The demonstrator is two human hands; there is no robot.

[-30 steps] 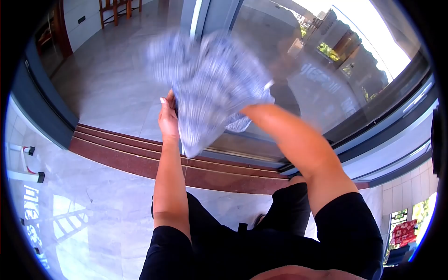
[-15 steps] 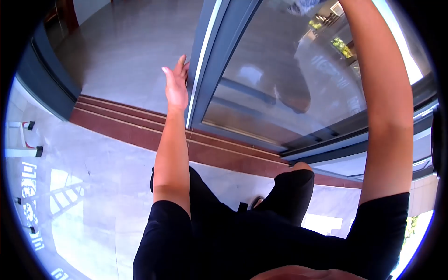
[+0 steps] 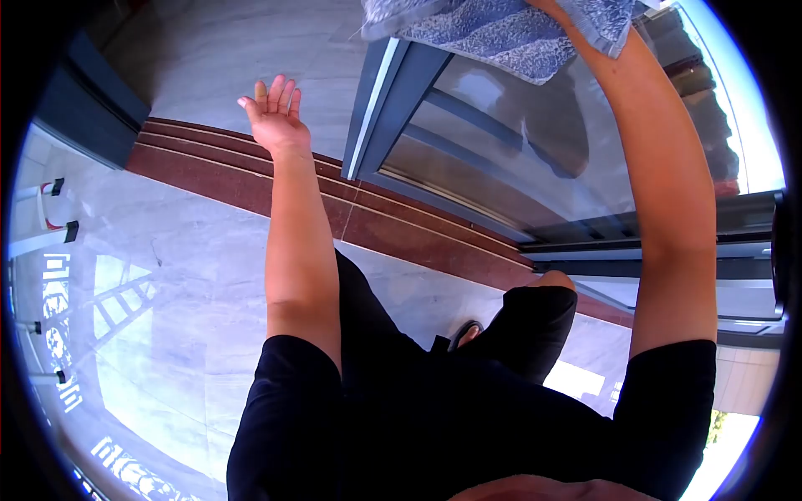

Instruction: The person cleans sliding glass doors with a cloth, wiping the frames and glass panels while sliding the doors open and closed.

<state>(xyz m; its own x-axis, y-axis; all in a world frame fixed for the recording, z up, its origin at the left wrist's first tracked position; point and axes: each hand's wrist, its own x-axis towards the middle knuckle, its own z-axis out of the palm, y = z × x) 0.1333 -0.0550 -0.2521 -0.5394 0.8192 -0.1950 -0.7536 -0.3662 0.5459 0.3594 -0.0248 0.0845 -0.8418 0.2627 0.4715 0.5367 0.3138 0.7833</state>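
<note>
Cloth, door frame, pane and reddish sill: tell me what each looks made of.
Cloth: probably terry fabric, matte, given its nubbly surface and limp drape.
Door frame: likely coated metal, smooth and grey-blue with crisp edges.
Pane: glossy glass, judging by its reflections.
Sill: stone or tile, I can't tell which, with a low sheen, straight edges and a joint line.

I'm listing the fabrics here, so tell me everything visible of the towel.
The towel looks like textured cloth, blue-grey with darker bands and whitish mottling. Loosely rumpled, it hangs at the top of the view, which cuts it off; its lower edge is uneven. It overlaps the glass door, contact unclear, and touches the right forearm near the wrist. The right hand is out of sight.
</note>
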